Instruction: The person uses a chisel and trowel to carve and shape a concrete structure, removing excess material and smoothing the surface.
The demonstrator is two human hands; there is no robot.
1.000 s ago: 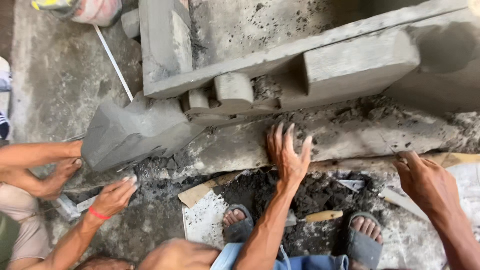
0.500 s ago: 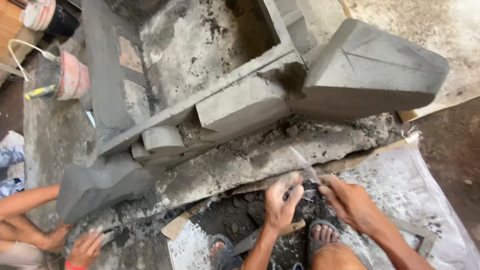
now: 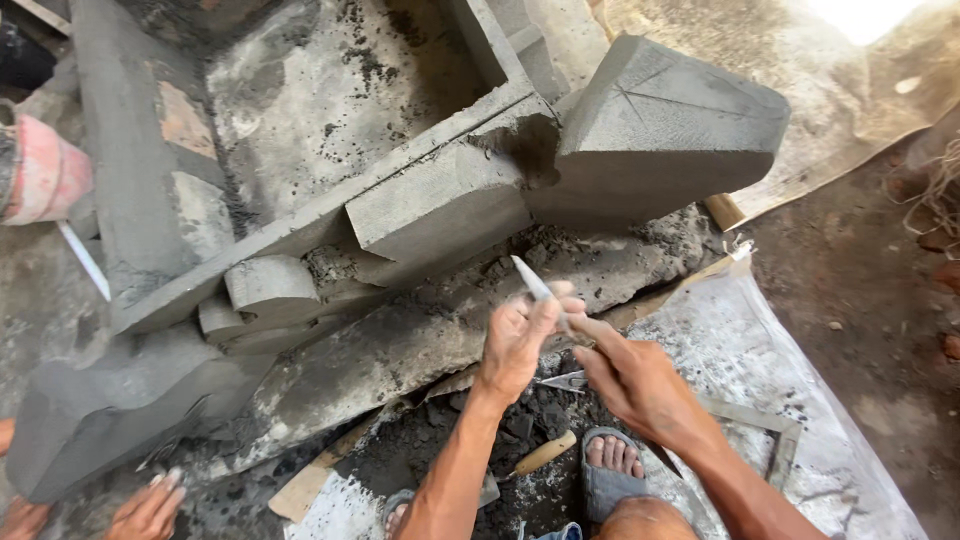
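Note:
My left hand and my right hand meet in front of a grey moulded cement form. Together they hold a thin flat metal blade that points up and to the left; the left fingers pinch its middle, the right fingers grip its lower end. Wet dark mortar fills the joint between the middle block and the large wedge-shaped block on the right. A wooden-handled tool lies on the ground between my sandalled feet.
Another person's hands rest by a curved cement piece at the lower left. A pink bucket stands at the left edge. White plastic sheeting covers the ground on the right. Loose dark mortar lies below the form.
The view swung left and closer. My left hand came off the cement ledge and joined my right hand, and both now hold the thin blade up.

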